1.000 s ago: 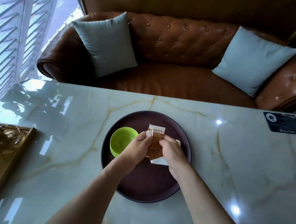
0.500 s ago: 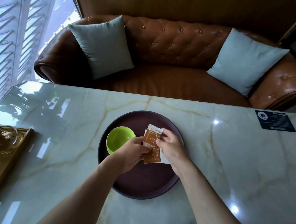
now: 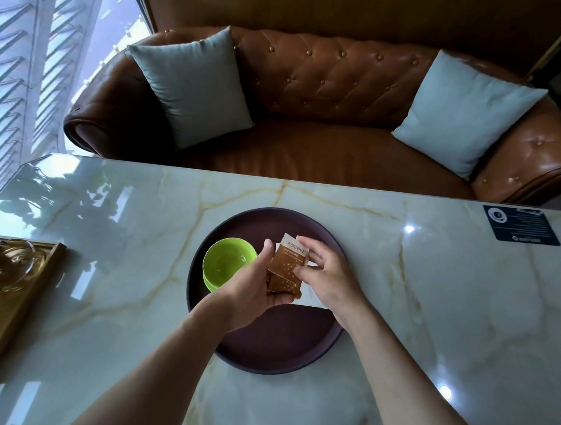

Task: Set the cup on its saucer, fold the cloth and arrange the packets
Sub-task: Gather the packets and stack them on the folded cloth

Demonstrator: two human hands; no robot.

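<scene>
From the head view, your left hand (image 3: pixel 251 286) and right hand (image 3: pixel 326 274) both pinch the brown packets (image 3: pixel 287 272) above the dark tray (image 3: pixel 264 352), long axis running away from you, the green cup (image 3: pixel 228 263) just left.

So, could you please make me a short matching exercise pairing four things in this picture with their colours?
Things:
1. cup
2. tray
3. packet
4. cushions

Colours:
A. dark purple-brown
B. pale blue-grey
C. lime green
D. orange-brown with a white top

Pairs: 1-C, 2-A, 3-D, 4-B
</scene>
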